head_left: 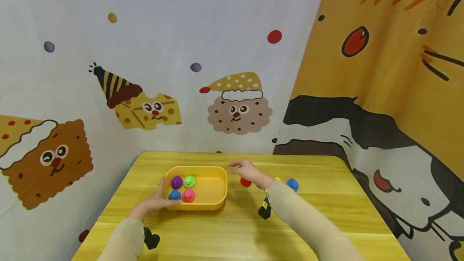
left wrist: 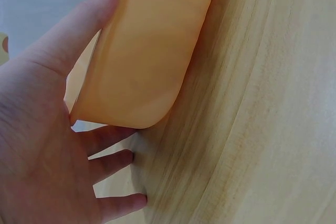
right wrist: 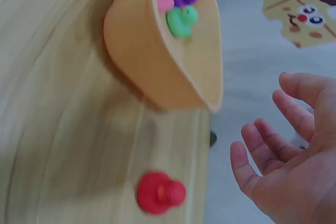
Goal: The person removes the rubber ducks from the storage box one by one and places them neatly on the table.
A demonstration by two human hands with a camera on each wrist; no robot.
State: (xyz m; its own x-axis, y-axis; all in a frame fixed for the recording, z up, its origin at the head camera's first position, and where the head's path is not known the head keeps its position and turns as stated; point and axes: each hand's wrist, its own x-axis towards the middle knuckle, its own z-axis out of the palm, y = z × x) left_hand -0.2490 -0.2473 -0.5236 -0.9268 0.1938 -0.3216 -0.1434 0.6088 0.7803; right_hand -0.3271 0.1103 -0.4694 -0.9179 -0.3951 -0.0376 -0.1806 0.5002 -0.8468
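A yellow plastic box (head_left: 214, 188) stands on the wooden table. Inside its left half sit several small ducks: purple (head_left: 177, 182), green (head_left: 189, 181), blue (head_left: 174, 195) and pink (head_left: 188, 195). My left hand (head_left: 156, 201) grips the box's left end, its thumb along the rim (left wrist: 100, 40) and the other fingers spread at the corner. My right hand (head_left: 248, 171) hovers just right of the box, fingers loosely bent with nothing in them. A red duck (head_left: 245, 181) is on the table below and beside it, also seen in the right wrist view (right wrist: 160, 192).
Right of the red duck, a blue duck (head_left: 292, 185) stands on the table (head_left: 203, 237), with a yellow thing (head_left: 277, 179) partly hidden by the right forearm. A printed cloth (head_left: 163, 31) hangs behind the table's back edge and along its sides.
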